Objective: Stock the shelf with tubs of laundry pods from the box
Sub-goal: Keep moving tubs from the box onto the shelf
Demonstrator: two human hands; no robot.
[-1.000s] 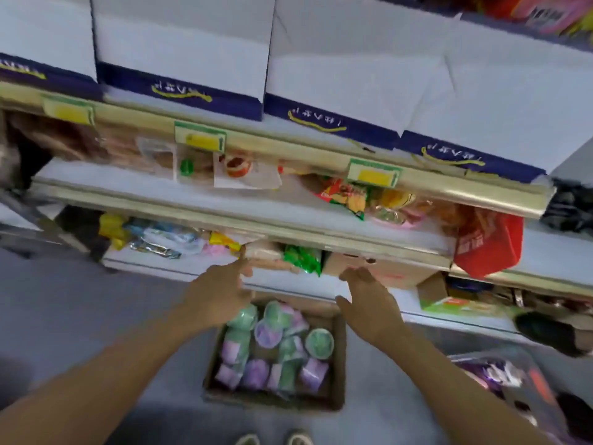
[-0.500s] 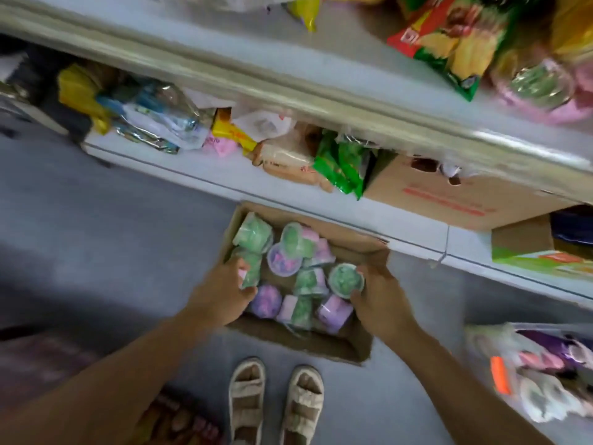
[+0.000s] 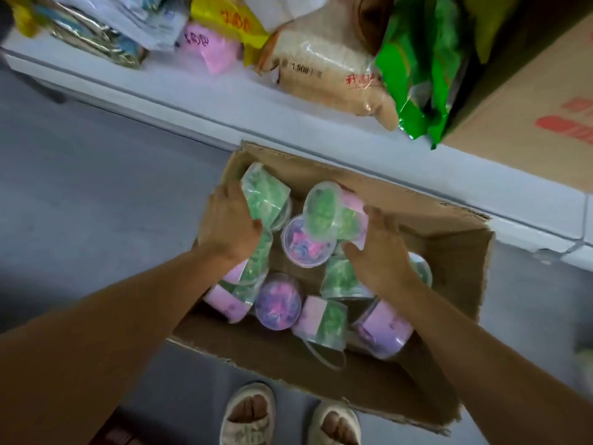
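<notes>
An open cardboard box (image 3: 449, 264) sits on the grey floor against the bottom shelf (image 3: 192, 104). It holds several clear tubs of laundry pods with green or purple pods and pink labels. My left hand (image 3: 229, 224) lies against a green tub (image 3: 266, 195) lying on its side at the box's far left corner, fingers spread over it. My right hand (image 3: 378, 252) wraps a green tub with a pink label (image 3: 330, 213) that lies on top of a purple tub (image 3: 305, 245). Other tubs, such as a purple one (image 3: 279, 301), lie below.
The bottom shelf carries a bag of rice (image 3: 330, 69), green packets (image 3: 420, 69), a pink packet (image 3: 211, 49), foil packs (image 3: 96, 36) and a big cardboard carton (image 3: 539, 101). My sandalled feet (image 3: 288, 419) stand just in front of the box.
The view dropped from the upper shelves down to the box. Both hands went from above the box, to its sides, then further in onto the tubs at its far end.
</notes>
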